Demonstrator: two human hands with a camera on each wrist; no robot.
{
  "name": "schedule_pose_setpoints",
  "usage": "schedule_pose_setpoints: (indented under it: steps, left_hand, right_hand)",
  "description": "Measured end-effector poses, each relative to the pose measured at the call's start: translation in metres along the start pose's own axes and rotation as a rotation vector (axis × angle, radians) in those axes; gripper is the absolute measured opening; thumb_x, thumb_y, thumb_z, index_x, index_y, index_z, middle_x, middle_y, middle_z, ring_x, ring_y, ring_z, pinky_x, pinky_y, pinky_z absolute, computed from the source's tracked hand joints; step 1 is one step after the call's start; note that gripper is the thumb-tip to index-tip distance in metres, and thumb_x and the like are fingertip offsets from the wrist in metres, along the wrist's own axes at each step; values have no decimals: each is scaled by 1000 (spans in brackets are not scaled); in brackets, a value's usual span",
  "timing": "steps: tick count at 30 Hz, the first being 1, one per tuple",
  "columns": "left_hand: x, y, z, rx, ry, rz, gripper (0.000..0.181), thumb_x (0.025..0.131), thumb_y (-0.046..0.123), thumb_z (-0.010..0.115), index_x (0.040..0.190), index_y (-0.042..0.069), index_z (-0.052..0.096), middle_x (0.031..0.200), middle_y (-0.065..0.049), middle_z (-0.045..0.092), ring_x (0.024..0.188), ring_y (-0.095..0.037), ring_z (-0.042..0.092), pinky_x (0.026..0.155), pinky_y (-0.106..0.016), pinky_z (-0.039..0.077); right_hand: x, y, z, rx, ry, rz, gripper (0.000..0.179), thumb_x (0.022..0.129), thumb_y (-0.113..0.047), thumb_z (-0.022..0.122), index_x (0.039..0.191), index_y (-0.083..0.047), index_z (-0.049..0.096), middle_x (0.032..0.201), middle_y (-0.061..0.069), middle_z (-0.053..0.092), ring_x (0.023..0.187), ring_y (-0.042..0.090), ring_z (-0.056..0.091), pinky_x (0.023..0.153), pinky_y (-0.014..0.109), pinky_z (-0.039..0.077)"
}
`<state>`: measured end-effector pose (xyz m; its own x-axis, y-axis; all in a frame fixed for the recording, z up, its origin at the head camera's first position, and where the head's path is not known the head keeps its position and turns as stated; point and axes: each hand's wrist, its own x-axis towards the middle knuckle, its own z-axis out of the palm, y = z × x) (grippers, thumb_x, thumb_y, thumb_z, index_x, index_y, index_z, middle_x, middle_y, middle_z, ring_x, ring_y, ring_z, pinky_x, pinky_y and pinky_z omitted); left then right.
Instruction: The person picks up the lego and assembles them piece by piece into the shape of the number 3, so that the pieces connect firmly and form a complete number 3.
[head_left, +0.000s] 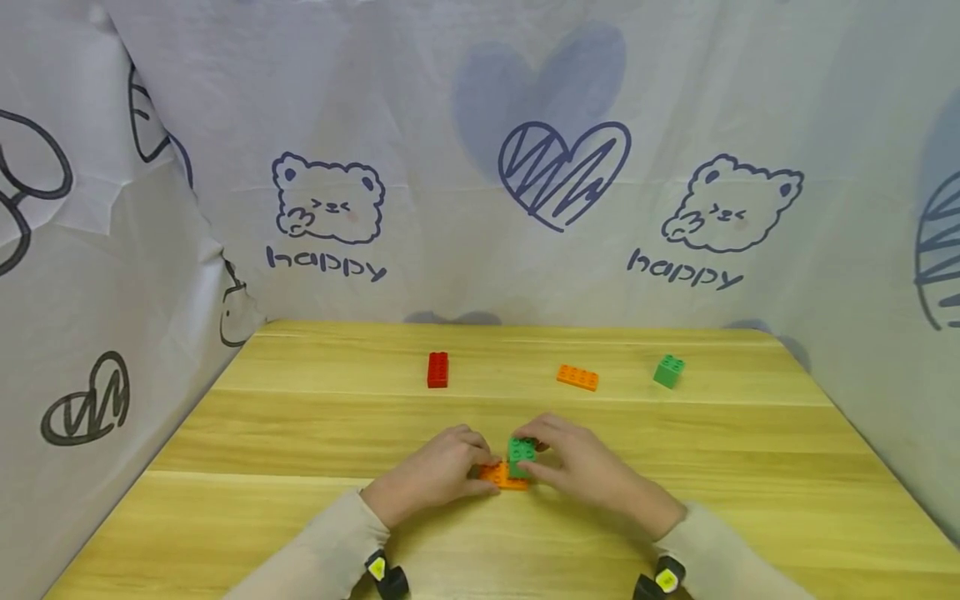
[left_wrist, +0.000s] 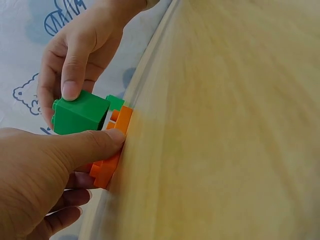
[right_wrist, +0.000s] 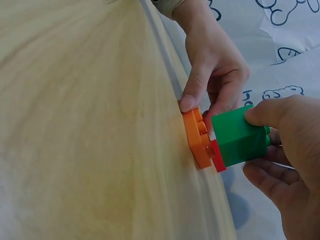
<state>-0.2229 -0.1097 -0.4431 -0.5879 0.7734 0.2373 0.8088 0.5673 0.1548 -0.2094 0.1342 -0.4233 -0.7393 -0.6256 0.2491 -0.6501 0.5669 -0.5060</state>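
My left hand pinches a flat orange building brick between thumb and fingers, low at the tabletop. Thumb and fingers of my right hand grip a green 2x2 building brick, its studs pointing up. In the head view the green brick overlaps the right end of the orange one. From the left wrist, a narrow gap shows between the green brick's underside and the orange studs. Part of the orange brick is hidden behind the left thumb and fingers.
Toward the back of the wooden table lie a red brick, a second flat orange brick and another green brick. A white cloth with drawn bears and hearts hangs behind the table and along its sides.
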Motion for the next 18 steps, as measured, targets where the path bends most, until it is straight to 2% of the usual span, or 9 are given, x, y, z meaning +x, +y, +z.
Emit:
schedule_pose_setpoints:
  steps: [18]
  left_hand:
    - [1,0,3,-22,14,-16,37,84,36,78,106,6,76,96,0,67,87,-13,57,78,-23,49]
  right_hand:
    - [0,-5,6,-59,-13,-29,36,92,-29,71,123,-15,63,111,-8,59,96,8,60,83,26,52]
